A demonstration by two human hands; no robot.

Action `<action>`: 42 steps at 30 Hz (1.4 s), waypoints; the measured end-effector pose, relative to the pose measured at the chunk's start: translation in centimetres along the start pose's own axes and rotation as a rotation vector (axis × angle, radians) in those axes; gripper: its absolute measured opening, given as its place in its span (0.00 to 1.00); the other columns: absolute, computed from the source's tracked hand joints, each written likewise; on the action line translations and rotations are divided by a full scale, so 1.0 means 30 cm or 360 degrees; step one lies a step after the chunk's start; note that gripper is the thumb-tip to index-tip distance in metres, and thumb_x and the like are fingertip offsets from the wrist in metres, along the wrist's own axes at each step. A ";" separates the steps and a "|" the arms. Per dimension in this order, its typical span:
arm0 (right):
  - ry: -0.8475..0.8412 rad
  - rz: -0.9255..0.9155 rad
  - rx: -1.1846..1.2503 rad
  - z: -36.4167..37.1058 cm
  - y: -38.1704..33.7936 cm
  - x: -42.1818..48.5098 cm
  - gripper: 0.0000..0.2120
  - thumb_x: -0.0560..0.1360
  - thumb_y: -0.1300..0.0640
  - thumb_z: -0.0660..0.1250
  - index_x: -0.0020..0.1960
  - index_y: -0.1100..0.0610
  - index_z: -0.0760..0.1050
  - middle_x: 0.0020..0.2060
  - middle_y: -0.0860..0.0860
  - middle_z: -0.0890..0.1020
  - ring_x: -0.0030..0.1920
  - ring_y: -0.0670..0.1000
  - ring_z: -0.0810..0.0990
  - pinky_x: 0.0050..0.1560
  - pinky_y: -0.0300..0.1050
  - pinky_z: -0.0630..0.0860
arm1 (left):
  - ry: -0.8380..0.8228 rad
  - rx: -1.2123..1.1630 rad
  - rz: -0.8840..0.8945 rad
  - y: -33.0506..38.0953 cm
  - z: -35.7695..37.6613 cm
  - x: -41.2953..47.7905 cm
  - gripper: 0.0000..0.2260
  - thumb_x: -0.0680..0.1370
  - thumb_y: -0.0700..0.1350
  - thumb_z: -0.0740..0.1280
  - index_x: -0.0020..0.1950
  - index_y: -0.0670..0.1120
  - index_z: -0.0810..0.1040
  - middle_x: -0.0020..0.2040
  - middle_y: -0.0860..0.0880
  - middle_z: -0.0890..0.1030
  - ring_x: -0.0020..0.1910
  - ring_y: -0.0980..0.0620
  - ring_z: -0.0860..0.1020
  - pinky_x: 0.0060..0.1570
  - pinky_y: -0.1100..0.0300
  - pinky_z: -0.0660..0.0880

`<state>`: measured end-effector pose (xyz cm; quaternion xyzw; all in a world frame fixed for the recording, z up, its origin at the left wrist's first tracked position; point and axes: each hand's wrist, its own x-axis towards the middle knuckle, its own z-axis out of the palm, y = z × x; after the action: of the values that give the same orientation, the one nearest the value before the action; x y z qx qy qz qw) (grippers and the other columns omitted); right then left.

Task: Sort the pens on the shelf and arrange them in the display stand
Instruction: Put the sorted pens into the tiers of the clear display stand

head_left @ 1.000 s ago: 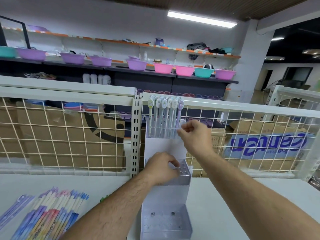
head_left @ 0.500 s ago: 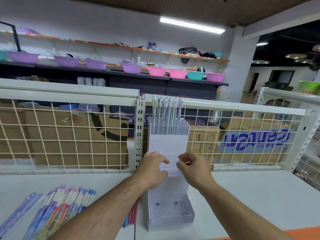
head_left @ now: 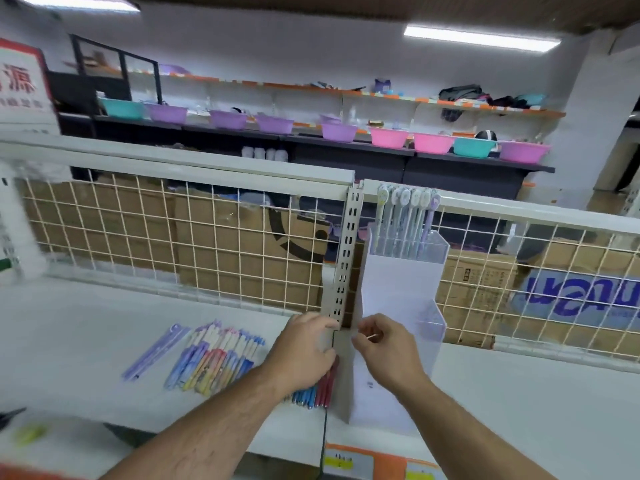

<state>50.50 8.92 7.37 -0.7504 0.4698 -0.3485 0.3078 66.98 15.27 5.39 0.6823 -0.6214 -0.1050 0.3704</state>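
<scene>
Head view, starting at the bottom of the frame. Both forearms reach up from the lower edge onto the white shelf [head_left: 104,323].

The left hand [head_left: 304,348] sits just left of centre with its fingers bent down over a small bunch of red and blue pens [head_left: 317,393]. We honestly can't tell if it has hold of any of them. The right hand [head_left: 388,351] is right beside it, thumb and forefinger pinched together at the left edge of the display stand [head_left: 398,289], so it looks like it's gripping that edge.

To the lower left, a fanned pile of pens [head_left: 214,358] lies loose on the shelf, with a flat purple pack [head_left: 156,353] further left.

The stand is upright, right of centre, against the wire grid [head_left: 207,244]. Its top tier holds a neat row of cartoon-capped pens [head_left: 403,220]. The middle pocket [head_left: 431,327] looks empty to us, and the bottom tier is hidden behind the right hand.

So we'd call this maybe a third done: one tier filled, and two piles left to sort and slot in.

Behind the grid are cardboard boxes [head_left: 235,258], and along the top of the frame there's a far shelf of pastel basins [head_left: 388,136].
</scene>
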 end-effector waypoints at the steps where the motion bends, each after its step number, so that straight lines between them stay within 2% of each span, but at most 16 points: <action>1: -0.0027 -0.0008 0.0008 0.027 -0.013 -0.011 0.05 0.75 0.58 0.71 0.46 0.48 0.80 0.38 0.43 0.83 0.38 0.42 0.80 0.37 0.34 0.72 | 0.0008 -0.0012 -0.0023 -0.023 -0.012 -0.017 0.20 0.75 0.44 0.69 0.67 0.58 0.75 0.67 0.59 0.72 0.68 0.59 0.66 0.71 0.60 0.64; 7: -0.0156 -0.0051 -0.0001 0.222 -0.087 -0.044 0.05 0.77 0.56 0.70 0.51 0.48 0.78 0.44 0.43 0.82 0.44 0.42 0.80 0.47 0.37 0.76 | 0.0003 0.0017 -0.0097 -0.189 -0.121 -0.071 0.19 0.75 0.46 0.70 0.66 0.57 0.76 0.64 0.60 0.74 0.66 0.59 0.67 0.68 0.63 0.64; 10: -0.0151 -0.0040 -0.0032 0.361 -0.121 -0.051 0.05 0.77 0.54 0.70 0.52 0.46 0.78 0.45 0.43 0.82 0.42 0.41 0.80 0.40 0.31 0.74 | -0.0052 0.0040 -0.0137 -0.303 -0.202 -0.097 0.19 0.75 0.46 0.69 0.66 0.57 0.76 0.63 0.60 0.74 0.65 0.59 0.68 0.65 0.63 0.66; 12: -0.0153 -0.0027 -0.0042 0.475 -0.147 -0.060 0.06 0.77 0.56 0.70 0.53 0.48 0.79 0.45 0.43 0.82 0.41 0.41 0.80 0.37 0.28 0.73 | -0.0077 0.0054 -0.0147 -0.397 -0.267 -0.118 0.19 0.75 0.44 0.69 0.65 0.55 0.77 0.62 0.59 0.75 0.64 0.58 0.70 0.61 0.66 0.65; 16: -0.0117 -0.0102 -0.0176 0.721 -0.190 -0.104 0.09 0.77 0.56 0.69 0.57 0.51 0.80 0.48 0.44 0.81 0.45 0.43 0.79 0.47 0.39 0.75 | -0.0023 0.0192 -0.0180 -0.616 -0.406 -0.164 0.15 0.77 0.46 0.69 0.64 0.52 0.79 0.60 0.56 0.78 0.62 0.55 0.74 0.55 0.69 0.64; 19: 0.0035 -0.0198 -0.0314 0.871 -0.198 -0.154 0.09 0.77 0.54 0.69 0.57 0.50 0.80 0.51 0.46 0.80 0.50 0.47 0.78 0.47 0.44 0.75 | 0.0041 0.0305 -0.0303 -0.787 -0.478 -0.201 0.14 0.77 0.48 0.68 0.63 0.51 0.79 0.60 0.53 0.78 0.61 0.50 0.74 0.57 0.63 0.69; 21: 0.0086 -0.0310 -0.0402 0.940 -0.196 -0.179 0.06 0.76 0.54 0.70 0.53 0.50 0.80 0.49 0.46 0.80 0.52 0.50 0.77 0.45 0.45 0.75 | 0.0037 0.0390 -0.0378 -0.884 -0.505 -0.218 0.15 0.77 0.49 0.67 0.63 0.50 0.77 0.58 0.51 0.78 0.60 0.48 0.74 0.58 0.58 0.71; 24: 0.0149 -0.0446 -0.0511 0.987 -0.188 -0.182 0.05 0.73 0.58 0.74 0.48 0.53 0.80 0.46 0.47 0.80 0.48 0.52 0.76 0.44 0.45 0.76 | 0.0065 0.0425 -0.0428 -0.975 -0.509 -0.227 0.14 0.76 0.52 0.67 0.59 0.48 0.76 0.55 0.49 0.78 0.56 0.47 0.74 0.56 0.55 0.72; 26: 0.0200 -0.0463 -0.0565 0.997 -0.182 -0.172 0.06 0.72 0.60 0.75 0.47 0.55 0.81 0.47 0.50 0.81 0.48 0.53 0.76 0.47 0.47 0.77 | 0.0095 0.0401 -0.0492 -1.004 -0.493 -0.229 0.15 0.75 0.57 0.67 0.55 0.48 0.75 0.53 0.49 0.77 0.54 0.47 0.74 0.52 0.54 0.73; 30: 0.0238 -0.0283 -0.0554 1.008 -0.187 -0.169 0.07 0.75 0.56 0.72 0.52 0.55 0.81 0.50 0.48 0.80 0.54 0.52 0.74 0.57 0.47 0.75 | 0.0134 0.0542 -0.0505 -1.044 -0.453 -0.224 0.18 0.75 0.62 0.66 0.54 0.48 0.73 0.52 0.49 0.76 0.54 0.48 0.73 0.51 0.54 0.71; 33: 0.0259 -0.0210 -0.0548 1.015 -0.199 -0.175 0.07 0.76 0.55 0.72 0.53 0.55 0.81 0.49 0.45 0.77 0.53 0.49 0.72 0.58 0.46 0.72 | 0.0128 0.0663 -0.0511 -1.060 -0.440 -0.226 0.14 0.79 0.58 0.62 0.55 0.48 0.73 0.55 0.48 0.77 0.56 0.47 0.73 0.55 0.54 0.70; 36: 0.0236 -0.0218 -0.0591 1.017 -0.199 -0.178 0.08 0.76 0.53 0.71 0.53 0.54 0.80 0.49 0.46 0.78 0.52 0.48 0.72 0.57 0.47 0.74 | 0.0121 0.0796 -0.0550 -1.050 -0.436 -0.230 0.12 0.81 0.55 0.57 0.55 0.48 0.72 0.56 0.48 0.77 0.57 0.47 0.74 0.55 0.55 0.69; 42: 0.0234 -0.0205 -0.0612 1.024 -0.185 -0.177 0.06 0.76 0.53 0.70 0.51 0.53 0.79 0.47 0.47 0.79 0.51 0.50 0.72 0.54 0.49 0.75 | 0.0155 0.0905 -0.0598 -1.045 -0.419 -0.233 0.08 0.79 0.49 0.58 0.54 0.47 0.73 0.53 0.48 0.78 0.53 0.48 0.75 0.52 0.55 0.69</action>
<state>76.49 19.98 -6.94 -0.7963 0.4998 -0.3253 0.1010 97.26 24.99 -7.92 0.8650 -0.4710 0.0389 0.1688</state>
